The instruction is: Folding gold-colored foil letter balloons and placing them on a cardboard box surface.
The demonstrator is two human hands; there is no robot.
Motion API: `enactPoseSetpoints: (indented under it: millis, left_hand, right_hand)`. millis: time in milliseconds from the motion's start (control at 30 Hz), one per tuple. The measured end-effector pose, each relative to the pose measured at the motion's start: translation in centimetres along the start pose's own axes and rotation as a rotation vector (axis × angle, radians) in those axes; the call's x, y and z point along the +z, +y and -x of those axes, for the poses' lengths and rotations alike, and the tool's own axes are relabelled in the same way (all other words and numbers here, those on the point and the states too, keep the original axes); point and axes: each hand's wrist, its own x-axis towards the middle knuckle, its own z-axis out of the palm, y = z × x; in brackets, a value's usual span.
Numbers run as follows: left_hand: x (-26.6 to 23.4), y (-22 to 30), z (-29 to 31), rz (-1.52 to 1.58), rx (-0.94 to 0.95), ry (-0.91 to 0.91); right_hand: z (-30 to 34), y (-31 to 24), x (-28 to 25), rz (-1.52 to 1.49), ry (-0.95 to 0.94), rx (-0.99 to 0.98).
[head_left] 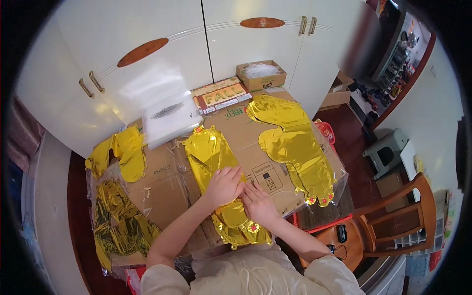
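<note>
A cream shirt point(246, 276) is nearest, below the cardboard covering point(169, 196). At the covering's centre, the left hand point(225, 186) and right hand point(258, 203), fingers narrowly spaced, rest on a gold foil piece point(210, 153); whether they pinch it cannot be told. Folding appears partway: this piece forms a strip; a broader foil shape point(290, 135) remains, covering's right. The strip is glossy, creased, red-marked near its ends.

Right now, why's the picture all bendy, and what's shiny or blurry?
Head view: the fisheye lens curves things toward a black rim; the middle gold foil piece glints; white cabinet doors glow with reflections; a dark patch, upper right, is smeared.
</note>
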Motion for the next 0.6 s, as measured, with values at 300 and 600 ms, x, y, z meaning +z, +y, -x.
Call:
enactPoseSetpoints:
  millis: [300, 600]
  left_hand:
    - [0.3, -1.5, -1.3, -0.04, -0.049, 0.056]
    - [1.2, -4.9, -1.7, 0.037, -0.557, 0.117]
  right_hand:
    - [0.1, 0.2, 0.3, -0.021, -0.003, 0.018]
    - [0.1, -0.1, -0.1, -0.014, -0.019, 0.03]
